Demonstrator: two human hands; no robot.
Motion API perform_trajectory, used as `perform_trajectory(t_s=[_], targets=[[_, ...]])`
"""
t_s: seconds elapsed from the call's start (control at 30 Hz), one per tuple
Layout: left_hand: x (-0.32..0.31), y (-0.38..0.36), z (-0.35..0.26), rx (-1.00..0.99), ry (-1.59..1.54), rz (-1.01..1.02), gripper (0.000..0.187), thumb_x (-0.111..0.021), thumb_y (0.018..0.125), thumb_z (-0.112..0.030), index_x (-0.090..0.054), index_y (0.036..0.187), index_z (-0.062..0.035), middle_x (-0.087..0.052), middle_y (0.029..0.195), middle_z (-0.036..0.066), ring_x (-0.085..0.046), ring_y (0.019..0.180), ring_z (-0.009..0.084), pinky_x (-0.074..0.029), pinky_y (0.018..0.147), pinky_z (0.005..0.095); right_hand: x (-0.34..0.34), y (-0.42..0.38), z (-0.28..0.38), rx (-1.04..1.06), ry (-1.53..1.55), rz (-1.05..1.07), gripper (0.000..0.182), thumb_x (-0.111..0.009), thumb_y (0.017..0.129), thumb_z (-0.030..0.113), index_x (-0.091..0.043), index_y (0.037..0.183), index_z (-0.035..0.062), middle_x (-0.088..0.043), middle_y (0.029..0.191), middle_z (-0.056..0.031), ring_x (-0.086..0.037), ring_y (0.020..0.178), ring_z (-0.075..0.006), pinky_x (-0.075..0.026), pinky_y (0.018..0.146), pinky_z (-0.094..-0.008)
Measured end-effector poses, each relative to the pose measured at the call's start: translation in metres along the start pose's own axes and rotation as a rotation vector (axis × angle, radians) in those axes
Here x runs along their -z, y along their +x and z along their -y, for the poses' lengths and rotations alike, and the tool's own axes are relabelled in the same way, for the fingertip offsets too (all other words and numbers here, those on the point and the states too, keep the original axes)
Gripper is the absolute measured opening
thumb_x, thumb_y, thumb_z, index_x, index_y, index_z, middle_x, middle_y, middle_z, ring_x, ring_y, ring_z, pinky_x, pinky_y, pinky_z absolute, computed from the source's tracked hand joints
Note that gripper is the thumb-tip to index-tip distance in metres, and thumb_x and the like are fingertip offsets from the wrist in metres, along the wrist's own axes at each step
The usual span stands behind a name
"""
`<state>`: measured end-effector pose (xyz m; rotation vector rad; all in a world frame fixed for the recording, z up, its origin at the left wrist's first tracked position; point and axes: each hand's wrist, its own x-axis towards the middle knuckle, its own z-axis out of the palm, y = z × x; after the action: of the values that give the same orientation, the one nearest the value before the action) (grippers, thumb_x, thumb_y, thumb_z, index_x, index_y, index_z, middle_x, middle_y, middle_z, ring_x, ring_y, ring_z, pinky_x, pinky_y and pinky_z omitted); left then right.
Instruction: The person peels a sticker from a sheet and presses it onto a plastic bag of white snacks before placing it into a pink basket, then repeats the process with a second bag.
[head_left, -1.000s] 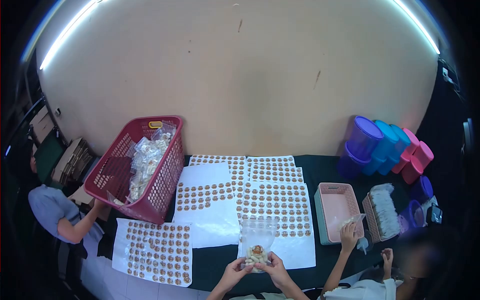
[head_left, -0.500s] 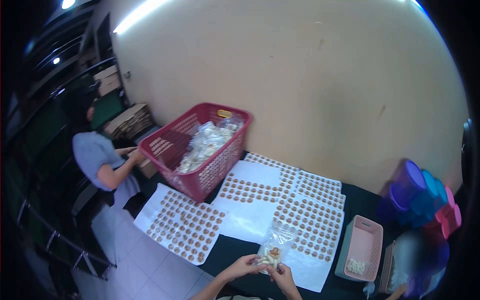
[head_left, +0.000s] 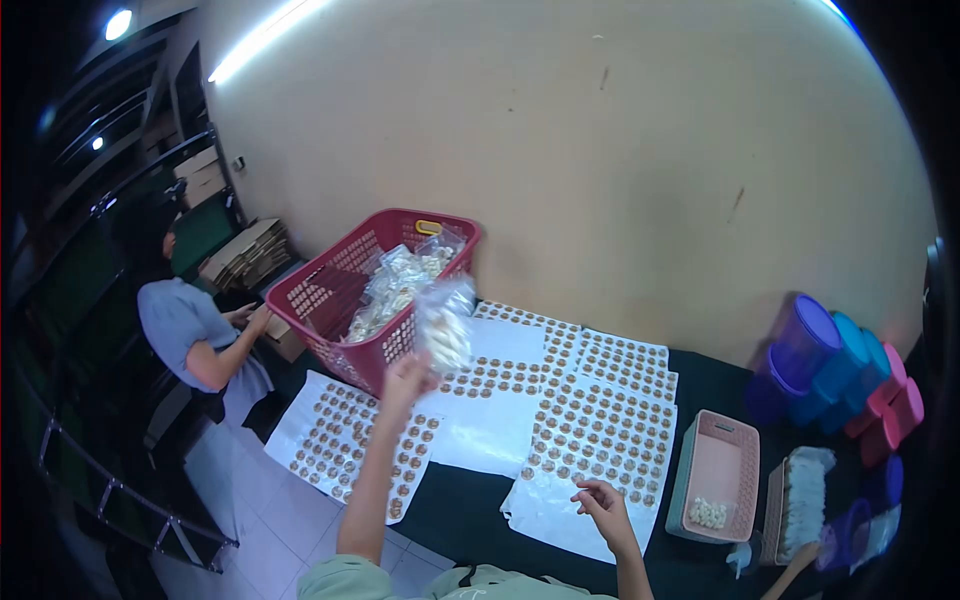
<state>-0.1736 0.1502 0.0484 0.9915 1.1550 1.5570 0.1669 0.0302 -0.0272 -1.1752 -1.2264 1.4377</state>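
My left hand [head_left: 410, 378] is raised near the front of the red laundry basket [head_left: 395, 345], its fingers closed on a clear plastic bag [head_left: 445, 328] of whitish pieces. The bag is smeared by motion and overlaps the basket's right side. Several similar bags [head_left: 400, 280] lie heaped inside the basket. Over the lower part of a sticker sheet [head_left: 560, 510], my right hand [head_left: 605, 508] holds nothing, fingers loosely bent and apart. Round brown stickers cover much of the white sheets on the dark table.
A pink basket [head_left: 725, 470] holds a few white pieces; beside it stands a basket of clear bags [head_left: 803, 500]. Purple, blue and pink tubs [head_left: 810, 335] stand at right. Another person [head_left: 190, 320] is at left. Someone else's hand [head_left: 803, 558] shows at lower right.
The bag, held in both hands over the sheets before, has moved up and left toward the red basket in my left hand. My right hand has let go of it.
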Motion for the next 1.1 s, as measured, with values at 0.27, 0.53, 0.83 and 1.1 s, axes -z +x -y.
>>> perform_trajectory(t_s=[0.27,0.53,0.83,1.1], targets=[[0.033,0.046,-0.006,-0.237,-0.127,-0.173,0.062,-0.049,0.084,-0.032,-0.017,0.130,-0.0080,-0.030,0.128,0.015,-0.044,0.107,0.0215,-0.034,0.091,0.0328,0.030,-0.022,-0.040,-0.199,0.019,-0.131,0.022,-0.053,0.082,0.016,-0.055,0.096,-0.0008,-0.061,0.079,-0.0071,-0.053,0.065,-0.0095,-0.041,0.060,-0.0216],[-0.045,-0.061,0.243,-0.097,0.809,0.326,0.062,-0.054,0.080,-0.026,-0.023,0.128,-0.0008,-0.034,0.124,0.024,-0.034,0.115,0.0367,-0.031,0.095,0.0366,0.080,-0.017,-0.043,-0.103,0.007,-0.398,0.021,-0.052,0.082,0.017,-0.055,0.095,0.0000,-0.059,0.077,-0.0046,-0.051,0.062,-0.0080,-0.040,0.059,-0.0203],[-0.076,-0.160,0.279,-0.402,1.313,0.673,0.054,-0.049,0.079,-0.039,-0.037,0.126,-0.0155,-0.025,0.134,0.013,-0.021,0.124,0.0289,-0.015,0.093,0.0539,0.200,0.000,-0.066,-0.009,-0.340,-0.756,0.027,-0.059,0.076,0.014,-0.052,0.099,0.0012,-0.056,0.088,-0.0090,-0.052,0.075,-0.0140,-0.043,0.067,-0.0264],[-0.071,-0.152,0.271,-0.385,1.258,0.680,0.051,-0.050,0.077,-0.039,-0.042,0.122,-0.0158,-0.030,0.132,0.012,-0.025,0.122,0.0274,-0.018,0.093,0.0490,0.228,0.008,-0.115,-1.058,-1.335,-0.558,0.067,-0.062,0.070,0.013,-0.024,0.124,0.0048,-0.026,0.127,-0.0217,-0.042,0.106,-0.0388,-0.042,0.081,-0.0416]])
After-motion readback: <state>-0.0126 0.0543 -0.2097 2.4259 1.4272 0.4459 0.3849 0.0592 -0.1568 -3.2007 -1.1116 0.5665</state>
